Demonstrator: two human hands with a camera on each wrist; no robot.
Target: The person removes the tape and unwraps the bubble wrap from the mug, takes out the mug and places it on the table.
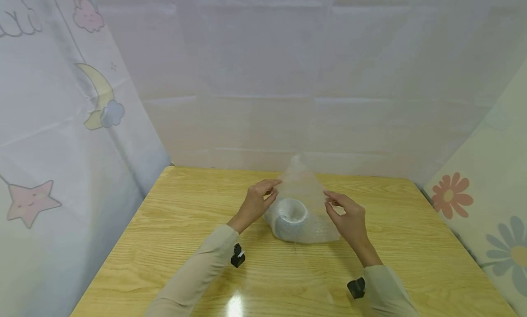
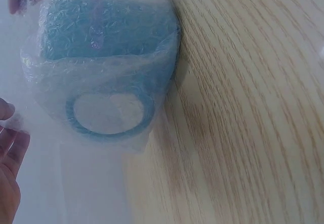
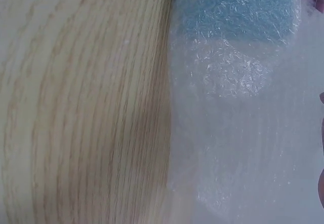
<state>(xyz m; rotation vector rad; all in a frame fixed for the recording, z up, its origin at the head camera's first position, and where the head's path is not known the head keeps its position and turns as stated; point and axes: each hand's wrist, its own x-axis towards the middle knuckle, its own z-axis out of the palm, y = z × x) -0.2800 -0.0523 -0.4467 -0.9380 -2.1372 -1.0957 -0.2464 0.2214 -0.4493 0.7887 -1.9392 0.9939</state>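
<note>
A blue cup-like vessel stands on the table, wrapped in clear bubble wrap. Its round white opening faces up in the head view. Through the film in the left wrist view shows a blue ring like a handle. My left hand pinches the raised flap of wrap at its left edge, behind the vessel. On the other side, my right hand pinches the flap's right edge between thumb and fingers. The flap rises to a peak between both hands, and a loose part spreads on the table toward the right hand.
The wooden table ends at a pale hanging cloth behind the vessel. Printed cloths flank it, with a moon on the left and flowers on the right. Small black devices sit by both wrists.
</note>
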